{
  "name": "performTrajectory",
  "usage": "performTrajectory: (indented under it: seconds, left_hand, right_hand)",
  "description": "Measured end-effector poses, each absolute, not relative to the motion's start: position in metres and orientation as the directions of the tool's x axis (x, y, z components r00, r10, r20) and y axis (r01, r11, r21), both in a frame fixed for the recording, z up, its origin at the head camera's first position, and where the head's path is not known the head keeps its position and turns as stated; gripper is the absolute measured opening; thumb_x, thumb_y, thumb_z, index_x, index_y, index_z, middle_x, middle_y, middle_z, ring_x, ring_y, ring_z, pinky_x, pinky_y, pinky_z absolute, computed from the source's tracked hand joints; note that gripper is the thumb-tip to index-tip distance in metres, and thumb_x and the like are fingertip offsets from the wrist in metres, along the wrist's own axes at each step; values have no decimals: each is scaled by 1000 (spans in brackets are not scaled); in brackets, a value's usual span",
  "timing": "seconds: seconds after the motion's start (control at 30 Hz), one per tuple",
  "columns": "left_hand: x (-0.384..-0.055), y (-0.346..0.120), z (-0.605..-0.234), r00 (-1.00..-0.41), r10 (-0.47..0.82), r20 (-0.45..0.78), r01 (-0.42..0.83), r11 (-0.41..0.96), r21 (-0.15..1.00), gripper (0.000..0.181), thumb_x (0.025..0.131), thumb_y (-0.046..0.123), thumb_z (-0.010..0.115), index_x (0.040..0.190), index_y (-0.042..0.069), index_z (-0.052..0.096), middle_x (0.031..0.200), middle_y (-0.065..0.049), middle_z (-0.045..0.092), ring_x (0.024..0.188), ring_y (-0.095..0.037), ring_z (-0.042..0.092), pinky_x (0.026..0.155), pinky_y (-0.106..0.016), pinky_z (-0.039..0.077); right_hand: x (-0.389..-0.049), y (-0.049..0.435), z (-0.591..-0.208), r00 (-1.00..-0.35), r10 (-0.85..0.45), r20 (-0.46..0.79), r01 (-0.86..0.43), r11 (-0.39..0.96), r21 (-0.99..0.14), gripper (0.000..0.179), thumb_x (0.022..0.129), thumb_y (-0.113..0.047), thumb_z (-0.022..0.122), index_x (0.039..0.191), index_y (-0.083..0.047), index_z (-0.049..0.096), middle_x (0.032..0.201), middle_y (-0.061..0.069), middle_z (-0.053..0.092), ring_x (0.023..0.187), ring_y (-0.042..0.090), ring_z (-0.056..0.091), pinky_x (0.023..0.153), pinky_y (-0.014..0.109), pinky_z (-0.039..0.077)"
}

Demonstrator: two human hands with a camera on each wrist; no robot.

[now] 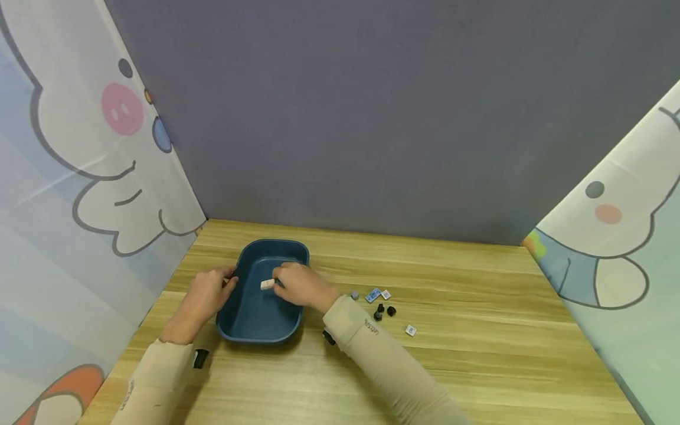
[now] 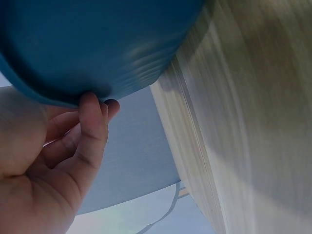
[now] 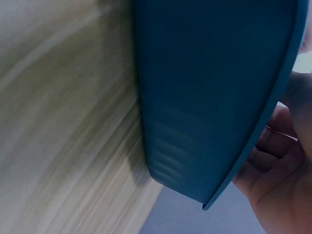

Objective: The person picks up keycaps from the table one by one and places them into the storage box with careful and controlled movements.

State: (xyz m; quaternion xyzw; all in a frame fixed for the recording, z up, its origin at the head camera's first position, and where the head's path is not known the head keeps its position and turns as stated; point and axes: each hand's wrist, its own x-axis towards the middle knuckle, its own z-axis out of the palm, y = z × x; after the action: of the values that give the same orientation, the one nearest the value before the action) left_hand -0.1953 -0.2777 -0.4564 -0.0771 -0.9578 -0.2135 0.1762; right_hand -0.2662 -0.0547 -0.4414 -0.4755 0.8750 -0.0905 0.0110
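Note:
A dark blue rectangular bin (image 1: 260, 341) sits on the left part of the wooden table. My left hand (image 1: 211, 289) pinches its left rim, and the left wrist view shows thumb and fingertips meeting at the edge of the blue bin (image 2: 126, 53). Over the bin's inside, my right hand (image 1: 300, 286) holds a small white block (image 1: 267, 284) by one end. From the right wrist, the bin's side wall (image 3: 195, 112) hides the block and the fingertips of the right hand (image 3: 278, 165).
Right of the bin, on the table (image 1: 478, 307), lie a small blue piece (image 1: 373, 295), white square pieces (image 1: 411, 330), a grey piece (image 1: 355, 295) and several small black pieces (image 1: 391, 310). A grey panel (image 1: 361, 130) stands along the table's back edge, with printed cloths at both sides.

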Motion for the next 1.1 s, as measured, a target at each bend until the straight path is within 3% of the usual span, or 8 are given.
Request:
performTrajectory:
  seconds: [0.17, 0.53, 0.87, 1.1]
  left_hand:
    - [-196, -276, -456, -924, 67, 376, 221, 896, 384, 25, 90, -1, 70, 111, -15, 68, 91, -25, 71, 69, -31, 69, 59, -45, 56]
    - [-196, -279, -458, -923, 64, 380, 221, 896, 385, 25, 90, -2, 70, 111, -14, 68, 90, -24, 71, 66, -29, 67, 56, -43, 55]
    - [-195, -277, -453, -926, 63, 372, 222, 888, 403, 26, 90, -2, 69, 112, -15, 67, 93, -28, 71, 73, -36, 70, 58, -46, 57]
    - [-196, -277, -455, -927, 64, 369, 222, 888, 402, 26, 90, -2, 69, 112, -16, 67, 92, -28, 70, 73, -36, 70, 59, -47, 56]
  right_hand:
    - [-265, -54, -441, -535, -842, 70, -839, 520, -162, 16, 104, -21, 57, 108, -11, 68, 94, 1, 62, 77, 7, 53, 66, 19, 44]
    - [-260, -42, -432, -514, -849, 125, -855, 495, -154, 23, 103, -19, 58, 117, -5, 69, 106, 4, 66, 90, 11, 61, 77, 18, 49]
    - [-261, 4, -412, -528, -823, 212, -843, 478, -246, 23, 103, -15, 57, 120, -3, 67, 111, 8, 66, 97, 17, 62, 81, 22, 51]
    - [-265, 39, -407, -561, -789, 250, -827, 519, -217, 22, 100, -13, 62, 119, -3, 68, 108, 7, 67, 98, 19, 63, 83, 30, 53]
